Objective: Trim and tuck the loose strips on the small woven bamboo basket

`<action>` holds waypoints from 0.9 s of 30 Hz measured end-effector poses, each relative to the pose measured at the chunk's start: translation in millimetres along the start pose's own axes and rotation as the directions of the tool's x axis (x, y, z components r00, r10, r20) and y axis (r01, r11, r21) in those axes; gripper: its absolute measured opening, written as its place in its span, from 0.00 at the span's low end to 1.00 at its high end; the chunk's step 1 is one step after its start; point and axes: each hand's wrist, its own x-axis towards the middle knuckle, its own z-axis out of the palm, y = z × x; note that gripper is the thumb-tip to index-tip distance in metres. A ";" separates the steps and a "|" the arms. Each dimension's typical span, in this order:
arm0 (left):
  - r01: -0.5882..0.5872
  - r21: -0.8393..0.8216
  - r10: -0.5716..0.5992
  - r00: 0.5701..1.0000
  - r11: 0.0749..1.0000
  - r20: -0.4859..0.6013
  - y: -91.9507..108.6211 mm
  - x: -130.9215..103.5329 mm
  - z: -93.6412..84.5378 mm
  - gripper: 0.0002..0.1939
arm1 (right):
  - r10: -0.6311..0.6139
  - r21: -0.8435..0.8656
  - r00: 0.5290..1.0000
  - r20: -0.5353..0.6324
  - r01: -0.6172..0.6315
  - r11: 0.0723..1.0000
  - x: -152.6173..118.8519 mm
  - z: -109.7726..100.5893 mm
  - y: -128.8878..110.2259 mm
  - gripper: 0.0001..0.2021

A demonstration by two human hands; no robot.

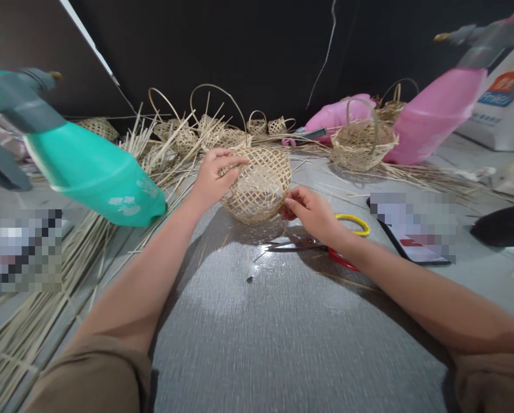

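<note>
Your left hand (217, 178) is at the upper left of a round basket (261, 192). Its grip is loose and partly closed, with the long fingers laid over the woven strips and the thumb near them. It has hold of the basket there. Your right hand (312, 212) is at the other side, lower down. Its grip is almost closed, with the thumb and first finger pinched on the basket's right edge. You can't tell if one single strip sits between those fingertips, because that bit is too small.

The basket is in front of you, between your two hands, over the gray tabletop (240, 344). It has lots of little holes in its sides.

Scissors (312, 242) lie just below your right hand. One handle loop is yellow and the other is red, and your arm covers part of them. The blades point left.

A green spray bottle (97, 172) leans on the left, near a big heap of thin strips (59, 281). A pink spray bottle (440, 115) is on the right, beside a basket with a tall handle (362, 146). A phone (412, 226) lies to the right of the scissors.
</note>
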 end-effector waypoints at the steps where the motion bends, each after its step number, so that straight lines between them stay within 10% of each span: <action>1: -0.006 -0.008 0.006 1.000 1.000 -0.008 -0.7 -0.3 0.3 0.16 | -0.022 -0.012 1.000 -0.011 0.022 1.000 -0.6 -0.1 0.4 0.06; 27: -0.115 0.077 0.118 0.992 0.990 -0.034 31.2 -0.5 -8.0 0.24 | 0.123 -0.060 0.991 0.052 -0.120 0.991 1.1 -21.4 -28.2 0.12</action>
